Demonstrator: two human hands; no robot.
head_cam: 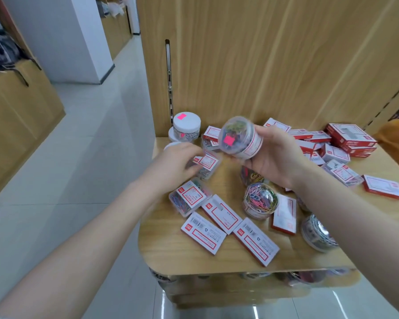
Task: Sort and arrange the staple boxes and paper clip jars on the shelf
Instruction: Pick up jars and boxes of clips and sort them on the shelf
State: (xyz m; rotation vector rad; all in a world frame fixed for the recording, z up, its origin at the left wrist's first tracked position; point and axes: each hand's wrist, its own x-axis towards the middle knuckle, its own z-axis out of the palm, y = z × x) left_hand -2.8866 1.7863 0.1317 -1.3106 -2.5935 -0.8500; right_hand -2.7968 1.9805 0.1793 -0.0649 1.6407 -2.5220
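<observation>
Clear jar [240, 138] is gripped sideways in the right hand [274, 157]; the left hand [180, 161] pinches a flat clip box [204, 164]. Stand the jar upright beside the white-lidded jars [186, 126] at the shelf [171, 245] back.

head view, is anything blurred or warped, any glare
Head view: the left hand and the small box it grips are motion-blurred; the jar in the right hand is sharper; wide-angle lens bends the shelf edge; light streaks glare on the floor.
</observation>
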